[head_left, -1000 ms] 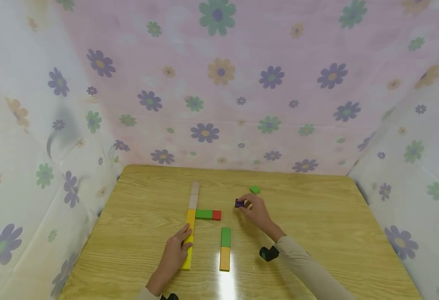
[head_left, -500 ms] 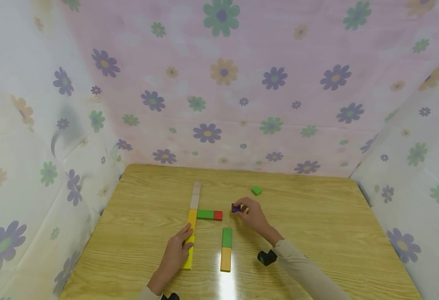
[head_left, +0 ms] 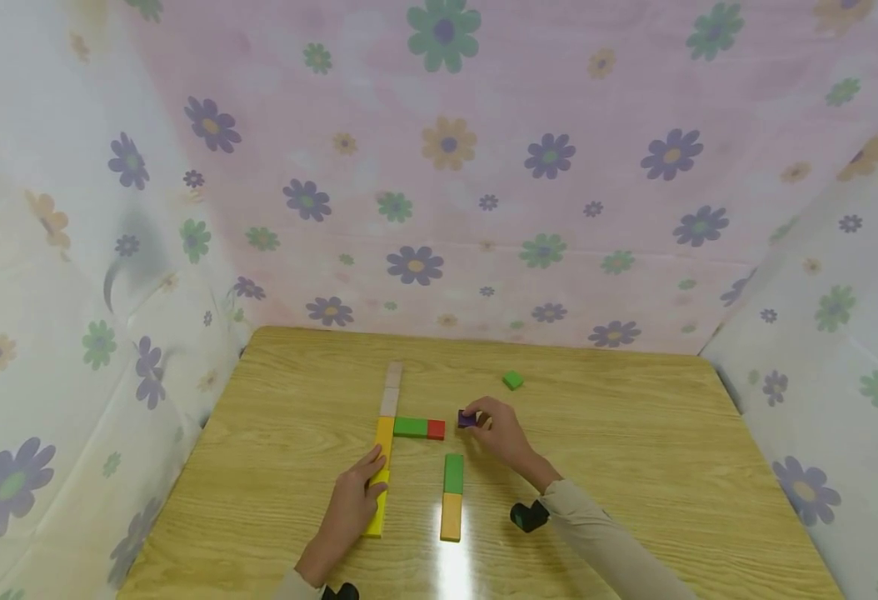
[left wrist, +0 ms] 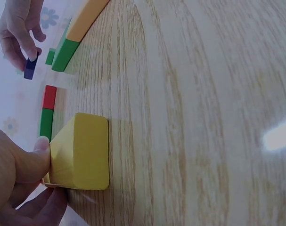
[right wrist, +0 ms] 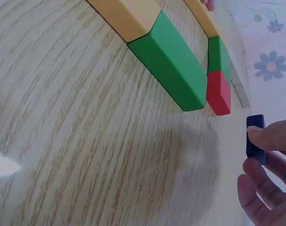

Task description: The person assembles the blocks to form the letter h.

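Observation:
My right hand pinches a small dark purple block between thumb and fingers, a little to the right of the red block. In the right wrist view a gap shows between the purple block and the red one. The red block ends a short arm with a green block, which meets a long row. That row has pale wooden blocks at its far end, then an orange-yellow block and a yellow block. My left hand holds the row's near part, thumb and fingers on opposite sides.
Nearer me, right of the row, a green block and a light orange block lie end to end. A small light-green block lies beyond my right hand. Flowered cloth surrounds the wooden table at the back and sides.
My right hand has moved left and slightly towards me, bringing the purple block closer to the red block. The left hand has stayed on the row.

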Demonstrator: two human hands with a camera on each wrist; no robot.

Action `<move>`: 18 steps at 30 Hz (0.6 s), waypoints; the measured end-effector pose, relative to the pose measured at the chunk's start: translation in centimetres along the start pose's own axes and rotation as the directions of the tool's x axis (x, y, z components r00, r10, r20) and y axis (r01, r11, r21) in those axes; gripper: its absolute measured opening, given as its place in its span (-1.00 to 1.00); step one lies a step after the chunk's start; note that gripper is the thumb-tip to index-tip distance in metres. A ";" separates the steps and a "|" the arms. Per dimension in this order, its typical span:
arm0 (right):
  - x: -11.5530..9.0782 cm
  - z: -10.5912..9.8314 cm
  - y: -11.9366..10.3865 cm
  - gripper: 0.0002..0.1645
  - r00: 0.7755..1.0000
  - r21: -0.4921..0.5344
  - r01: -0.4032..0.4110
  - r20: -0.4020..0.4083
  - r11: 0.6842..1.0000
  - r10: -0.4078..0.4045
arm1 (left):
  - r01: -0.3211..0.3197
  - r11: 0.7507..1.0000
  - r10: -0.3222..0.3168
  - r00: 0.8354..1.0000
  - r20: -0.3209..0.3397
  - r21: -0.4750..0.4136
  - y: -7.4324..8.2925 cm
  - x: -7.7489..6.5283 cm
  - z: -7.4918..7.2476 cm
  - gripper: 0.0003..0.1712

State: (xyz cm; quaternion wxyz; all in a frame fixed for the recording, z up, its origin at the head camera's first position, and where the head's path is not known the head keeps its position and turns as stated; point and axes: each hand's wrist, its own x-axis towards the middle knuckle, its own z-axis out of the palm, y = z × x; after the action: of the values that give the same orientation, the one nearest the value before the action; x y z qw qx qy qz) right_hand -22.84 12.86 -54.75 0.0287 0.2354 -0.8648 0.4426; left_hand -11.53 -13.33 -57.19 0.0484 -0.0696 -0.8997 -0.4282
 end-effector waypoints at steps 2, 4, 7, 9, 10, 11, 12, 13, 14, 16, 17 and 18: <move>0.0 0.1 0.1 -0.70 1.000 0.002 0.006 -0.003 1.000 -0.006 | 0.000 1.000 0.000 1.000 -0.001 -0.004 0.0 0.1 0.0 -0.51; 0.0 0.2 0.1 -0.71 1.000 0.004 0.014 0.001 1.000 -0.014 | -0.003 1.000 0.003 1.000 -0.002 -0.002 0.0 0.1 0.0 -0.51; -0.1 0.3 0.0 -0.72 1.000 0.015 0.017 0.011 1.000 -0.017 | -0.017 1.000 0.017 1.000 -0.007 0.001 0.0 0.2 0.1 -0.51; -0.1 0.3 -0.1 -0.73 1.000 0.021 0.010 0.016 1.000 -0.010 | -0.025 1.000 0.025 1.000 -0.008 0.002 0.0 0.1 0.1 -0.51; -0.2 0.3 -0.1 -0.73 1.000 0.021 0.009 0.016 1.000 -0.010 | -0.023 1.000 0.023 1.000 -0.008 -0.002 0.1 0.1 0.1 -0.51; -0.2 0.3 -0.1 -0.73 1.000 0.023 0.009 0.017 1.000 -0.009 | -0.028 1.000 0.028 1.000 -0.008 0.000 0.1 0.1 0.1 -0.51; -0.2 0.4 -0.1 -0.73 1.000 0.023 0.008 0.019 1.000 -0.008 | -0.028 1.000 0.028 1.000 -0.006 0.001 0.2 0.1 0.0 -0.51; -0.2 0.4 -0.1 -0.73 1.000 0.022 0.009 0.020 1.000 -0.009 | -0.023 1.000 0.023 1.000 -0.007 -0.002 0.2 0.1 0.0 -0.51; -0.2 0.4 -0.1 -0.72 1.000 0.023 0.009 0.022 1.000 -0.009 | -0.017 1.000 0.017 1.000 -0.007 -0.006 0.3 0.1 0.0 -0.51; -0.3 0.5 -0.2 -0.72 1.000 0.026 0.010 0.029 1.000 -0.010 | -0.009 1.000 0.009 1.000 -0.003 -0.006 0.4 0.0 -0.1 -0.51; -0.3 0.5 -0.3 -0.72 0.999 0.028 0.006 0.034 1.000 -0.007 | -0.006 1.000 0.006 1.000 -0.002 -0.005 0.4 0.0 -0.1 -0.52; -0.3 0.5 -0.3 -0.73 0.999 0.030 0.002 0.037 1.000 -0.004 | 0.002 1.000 -0.002 1.000 0.003 -0.008 0.4 0.0 -0.2 -0.52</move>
State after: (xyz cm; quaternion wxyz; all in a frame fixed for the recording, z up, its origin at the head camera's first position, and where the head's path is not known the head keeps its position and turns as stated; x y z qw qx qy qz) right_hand -22.32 12.45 -54.94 0.0099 0.2452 -0.8582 0.4509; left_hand -11.43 -13.20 -56.75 0.0464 -0.0697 -0.8982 -0.4316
